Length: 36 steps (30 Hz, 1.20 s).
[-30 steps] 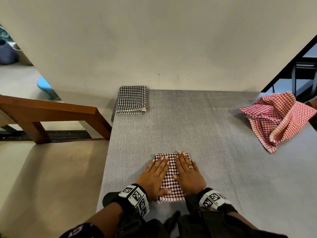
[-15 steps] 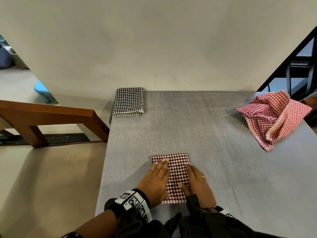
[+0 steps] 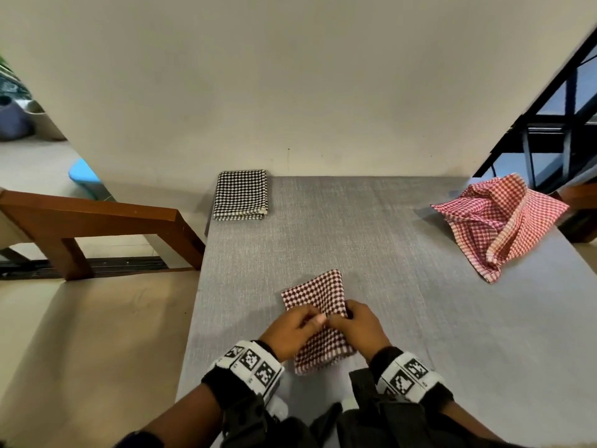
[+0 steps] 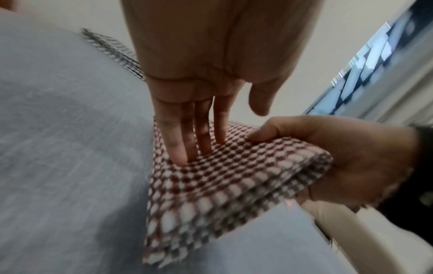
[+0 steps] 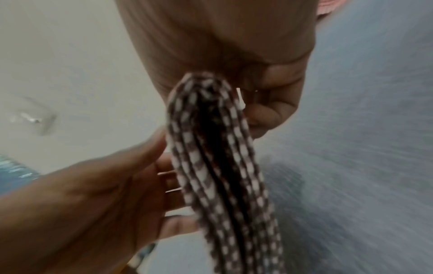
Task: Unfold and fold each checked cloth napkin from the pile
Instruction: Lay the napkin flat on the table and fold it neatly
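Observation:
A folded dark-red checked napkin (image 3: 315, 294) is tilted up off the grey table (image 3: 371, 240) near its front edge. My right hand (image 3: 344, 315) grips the napkin's right edge, thumb on top and fingers underneath, which the left wrist view shows with the right hand (image 4: 351, 157). My left hand (image 3: 307, 320) lays straight fingers (image 4: 180, 148) flat on the napkin (image 4: 222, 178), its thumb off the cloth. The right wrist view looks end-on at the napkin's stacked layers (image 5: 215, 166). A crumpled red-and-white checked napkin (image 3: 497, 221) lies at the far right.
A folded black-and-white checked napkin (image 3: 241, 195) lies at the table's far left corner against the wall. A wooden frame (image 3: 97, 218) stands left of the table, above the floor. The table's left edge runs close to my left wrist.
Both hands were pressing flat on the folded napkin on the table. Now the right hand has taken hold of its right edge and raised and turned it, with the left fingers still on it.

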Tool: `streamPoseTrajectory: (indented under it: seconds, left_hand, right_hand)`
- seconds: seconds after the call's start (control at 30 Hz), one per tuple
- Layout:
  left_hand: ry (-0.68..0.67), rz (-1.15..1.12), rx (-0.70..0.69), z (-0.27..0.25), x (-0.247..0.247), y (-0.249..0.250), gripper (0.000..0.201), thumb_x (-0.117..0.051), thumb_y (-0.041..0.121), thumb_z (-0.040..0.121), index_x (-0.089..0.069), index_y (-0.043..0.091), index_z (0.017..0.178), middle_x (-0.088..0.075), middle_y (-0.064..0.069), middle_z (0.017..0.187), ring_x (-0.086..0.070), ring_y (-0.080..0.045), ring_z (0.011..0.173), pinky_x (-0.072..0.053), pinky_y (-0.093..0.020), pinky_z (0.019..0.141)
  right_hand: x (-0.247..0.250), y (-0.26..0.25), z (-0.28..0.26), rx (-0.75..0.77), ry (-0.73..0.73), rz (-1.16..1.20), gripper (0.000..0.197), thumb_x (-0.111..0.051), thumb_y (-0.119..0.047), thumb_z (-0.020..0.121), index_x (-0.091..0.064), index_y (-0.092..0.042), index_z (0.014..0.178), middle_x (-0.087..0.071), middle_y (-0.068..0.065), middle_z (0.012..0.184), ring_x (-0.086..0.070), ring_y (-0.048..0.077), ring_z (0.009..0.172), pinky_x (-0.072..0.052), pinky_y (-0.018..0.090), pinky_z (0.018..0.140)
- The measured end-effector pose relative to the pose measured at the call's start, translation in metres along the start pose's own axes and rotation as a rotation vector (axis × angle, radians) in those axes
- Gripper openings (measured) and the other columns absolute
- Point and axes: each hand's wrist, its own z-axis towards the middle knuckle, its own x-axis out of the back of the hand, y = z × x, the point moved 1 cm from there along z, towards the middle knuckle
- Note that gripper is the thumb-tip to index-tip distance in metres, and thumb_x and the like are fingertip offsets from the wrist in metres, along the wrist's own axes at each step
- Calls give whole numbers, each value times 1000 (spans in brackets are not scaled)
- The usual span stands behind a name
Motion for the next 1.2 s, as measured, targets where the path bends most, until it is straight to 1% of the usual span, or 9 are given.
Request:
streamPoseTrajectory:
  seconds: [0.13,0.27,0.4,0.53,0.6,0.9,1.0,1.1,1.2]
  left_hand:
    - [-28,-649,166,-22,11,20,38,-38,40,93,-51,15,118,-62,-7,109,-61,-21,99,-56,-35,76]
    - [35,-837,144,-43,17,17,37,-50,22,90,-46,13,126,-63,-8,114,-62,-22,100,-56,-33,76]
    - [57,-925,84,-71,14,5,58,-62,0,63,-47,19,117,-61,-4,111,-60,-19,98,-57,-26,67]
    - [82,-1026,93,-103,8,-6,56,-53,-10,64,-51,19,112,-63,-5,108,-60,-23,97,-57,-30,64]
    - [97,-1046,111,-115,7,-13,57,-49,-11,64,-51,18,112,-63,-7,107,-60,-24,95,-57,-30,62]
    - [331,-945,257,-144,27,-50,70,-70,12,64,-40,16,127,-56,-10,123,-56,-27,107,-50,-41,89]
    - [440,-810,418,-148,28,-75,58,-63,2,82,-35,6,131,-53,-11,117,-53,-27,103,-46,-32,76]
    - [511,-597,464,-156,21,-110,52,-60,-14,77,-40,-6,123,-54,-8,95,-53,-21,85,-46,-17,62]
    - [520,-465,434,-159,20,-126,41,-63,-16,72,-46,2,105,-51,-2,74,-48,-10,64,-43,-8,51]
  right_hand:
    - [-11,-34,-34,288,3,-201,29,-61,-28,83,-59,-9,106,-58,2,96,-58,17,91,-44,23,74]
    - [-11,-27,-58,437,-12,-169,21,-57,-23,87,-63,-16,106,-56,5,113,-52,12,100,-38,8,80]
    - [1,5,-63,123,184,226,28,-49,-17,91,-53,-12,118,-49,8,128,-50,23,114,-41,29,93]
    - [-24,32,-71,-240,-268,804,37,-43,-40,91,-58,-15,113,-65,13,114,-61,30,104,-51,42,82]
    - [-36,37,-77,-261,-312,914,36,-42,-37,92,-57,-14,114,-66,16,112,-61,32,103,-51,41,79]
    - [-92,2,-79,106,-201,506,22,-38,-18,95,-39,-22,116,-56,-2,106,-56,12,94,-46,26,72]
    - [-117,11,-70,101,-222,269,26,-37,-21,96,-35,-17,122,-54,9,120,-55,17,99,-46,29,81]
    - [-130,35,-68,128,-235,-155,39,-33,-29,97,-32,-14,134,-52,13,130,-53,27,112,-40,29,93]
    - [-131,45,-76,213,-207,-263,41,-29,-26,98,-28,-18,139,-56,12,127,-56,25,110,-42,28,91]
